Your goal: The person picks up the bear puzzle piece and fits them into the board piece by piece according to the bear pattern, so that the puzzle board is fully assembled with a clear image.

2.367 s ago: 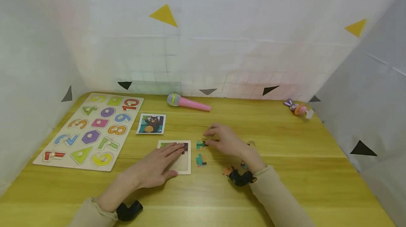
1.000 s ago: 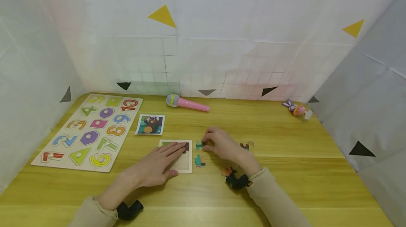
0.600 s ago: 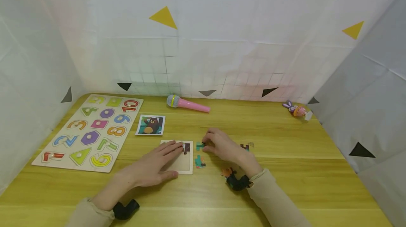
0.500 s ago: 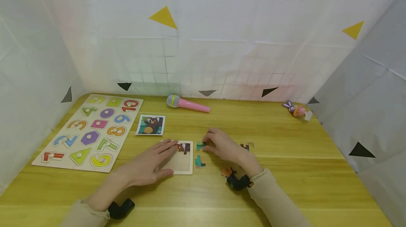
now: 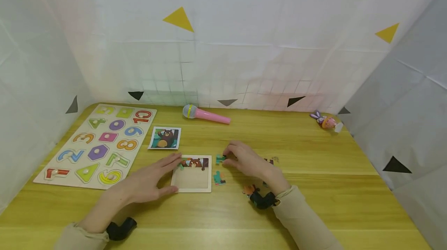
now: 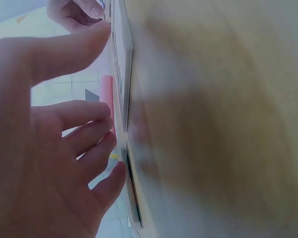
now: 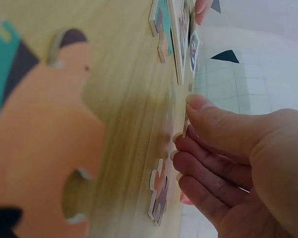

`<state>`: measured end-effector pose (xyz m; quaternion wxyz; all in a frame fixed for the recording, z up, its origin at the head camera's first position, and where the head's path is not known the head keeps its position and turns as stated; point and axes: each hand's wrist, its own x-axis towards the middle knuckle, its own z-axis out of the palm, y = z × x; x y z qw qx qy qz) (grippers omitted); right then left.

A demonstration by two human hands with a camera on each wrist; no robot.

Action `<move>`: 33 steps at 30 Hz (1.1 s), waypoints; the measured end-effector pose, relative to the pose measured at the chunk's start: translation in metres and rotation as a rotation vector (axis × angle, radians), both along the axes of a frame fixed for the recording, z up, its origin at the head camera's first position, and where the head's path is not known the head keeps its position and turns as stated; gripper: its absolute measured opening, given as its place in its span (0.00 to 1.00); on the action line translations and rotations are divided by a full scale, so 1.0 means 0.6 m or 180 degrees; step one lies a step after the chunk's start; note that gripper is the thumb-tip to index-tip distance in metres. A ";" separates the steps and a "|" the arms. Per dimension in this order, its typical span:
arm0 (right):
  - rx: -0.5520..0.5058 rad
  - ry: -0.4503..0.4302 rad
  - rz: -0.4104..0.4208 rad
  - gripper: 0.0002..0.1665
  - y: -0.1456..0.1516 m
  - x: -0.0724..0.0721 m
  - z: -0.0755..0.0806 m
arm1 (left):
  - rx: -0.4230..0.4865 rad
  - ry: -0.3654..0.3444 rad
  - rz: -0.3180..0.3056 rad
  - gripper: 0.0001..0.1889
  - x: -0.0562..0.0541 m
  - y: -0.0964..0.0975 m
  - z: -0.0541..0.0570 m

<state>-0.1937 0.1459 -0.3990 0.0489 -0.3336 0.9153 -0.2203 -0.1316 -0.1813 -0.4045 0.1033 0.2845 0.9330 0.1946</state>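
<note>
My left hand (image 5: pixel 146 182) lies along the left side of a small wooden puzzle tray (image 5: pixel 192 180), fingers nearly straight and thumb at its lower left corner. Joined bear pieces (image 5: pixel 194 162) fill the tray's top strip; bare wood shows below. Just right of the tray, my right hand (image 5: pixel 246 158) pinches a teal puzzle piece (image 5: pixel 219 159) between thumb and fingers; the right wrist view shows its thin edge there. Another teal piece (image 5: pixel 219 178) sits nearer me. An orange piece (image 7: pixel 44 134) looms large in the right wrist view, with an orange and brown piece (image 7: pixel 159 191) beyond the fingers.
A number puzzle board (image 5: pixel 101 147) covers the table's left side. Behind the tray lies a bear picture card (image 5: pixel 165 138), and farther back a pink toy microphone (image 5: pixel 209 116). At the back right is a small bunny toy (image 5: pixel 326 121). White cloth walls stand around the table.
My left hand has slid left off the tray's middle to its left side, uncovering the bear pieces. My right hand has come down onto the teal piece and now stays there.
</note>
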 end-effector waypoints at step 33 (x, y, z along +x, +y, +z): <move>-0.0240 0.0100 0.0171 0.16 -0.020 0.012 -0.001 | -0.0113 -0.0066 -0.0061 0.42 0.005 -0.011 -0.001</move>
